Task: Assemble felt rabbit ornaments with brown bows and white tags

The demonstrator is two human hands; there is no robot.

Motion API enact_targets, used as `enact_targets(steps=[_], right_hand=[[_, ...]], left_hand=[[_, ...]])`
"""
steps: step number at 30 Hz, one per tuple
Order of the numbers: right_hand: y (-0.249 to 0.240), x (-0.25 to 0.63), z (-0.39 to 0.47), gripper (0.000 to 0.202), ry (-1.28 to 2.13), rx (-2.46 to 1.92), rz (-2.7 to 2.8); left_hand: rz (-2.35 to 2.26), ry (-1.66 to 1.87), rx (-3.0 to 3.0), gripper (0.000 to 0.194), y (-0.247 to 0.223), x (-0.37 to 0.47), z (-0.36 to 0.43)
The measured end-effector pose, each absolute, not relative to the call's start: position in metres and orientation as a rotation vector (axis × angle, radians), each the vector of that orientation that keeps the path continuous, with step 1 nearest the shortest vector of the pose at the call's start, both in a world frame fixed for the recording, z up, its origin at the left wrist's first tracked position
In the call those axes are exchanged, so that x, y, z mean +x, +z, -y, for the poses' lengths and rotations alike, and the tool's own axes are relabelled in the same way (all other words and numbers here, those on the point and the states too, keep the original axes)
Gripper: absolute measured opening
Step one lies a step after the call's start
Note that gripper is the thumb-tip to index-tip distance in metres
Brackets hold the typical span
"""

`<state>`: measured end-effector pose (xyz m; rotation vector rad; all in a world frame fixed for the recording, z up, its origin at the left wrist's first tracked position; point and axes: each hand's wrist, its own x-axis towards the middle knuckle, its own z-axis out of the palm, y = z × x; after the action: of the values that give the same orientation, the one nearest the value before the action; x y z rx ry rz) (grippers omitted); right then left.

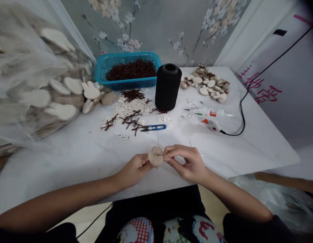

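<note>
A small round beige fabric piece (155, 156) is held over the front part of the white table. My left hand (135, 168) grips its left side, fingers closed. On its right edge, my right hand (188, 162) pinches with thumb and fingertips; a dark thread runs up from near the piece toward the black thread cone (168, 87). Beyond the hands lie blue-handled snips (153, 127), dark brown bows (131, 118) and a scatter of small white printed tags (124, 107).
A blue basket (127, 83) of brown bows stands at the back. Bunny-shaped pieces fill a clear bag (32, 77) at left; finished-looking ones pile (209, 82) at back right. A white glue gun (210, 124) with a black cord lies on the table (255, 141).
</note>
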<state>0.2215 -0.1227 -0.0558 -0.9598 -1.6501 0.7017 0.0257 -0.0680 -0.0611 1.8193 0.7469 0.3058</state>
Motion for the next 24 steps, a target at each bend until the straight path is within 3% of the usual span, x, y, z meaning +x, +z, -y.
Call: enact_targets(steps=[5,9,14,18,21,24], right_hand=[[-0.076,0.223,0.12,0.026,0.604,-1.05,1.831],[-0.082,0.221,0.125,0.03,0.712,-1.021,1.998],[-0.079,0.221,0.133,0.01,0.887,-1.052,2.005],[-0.082,0.225,0.134,0.011,0.882,-0.993,1.975],[-0.085,0.231,0.133,0.01,0.877,-0.954,1.954],[-0.086,0.241,0.133,0.012,0.82,-1.013,1.976]], left_hand=[[-0.627,0.583,2.525,0.019,-0.071,0.015,0.083],[-0.395,0.749,2.846,0.012,-0.073,0.017,0.082],[-0.325,0.59,2.722,0.018,-0.068,0.023,0.074],[-0.152,0.552,2.714,0.016,-0.061,0.037,0.046],[0.026,0.42,2.78,0.032,-0.06,0.048,0.022],[0.067,0.272,2.817,0.03,-0.066,0.053,0.01]])
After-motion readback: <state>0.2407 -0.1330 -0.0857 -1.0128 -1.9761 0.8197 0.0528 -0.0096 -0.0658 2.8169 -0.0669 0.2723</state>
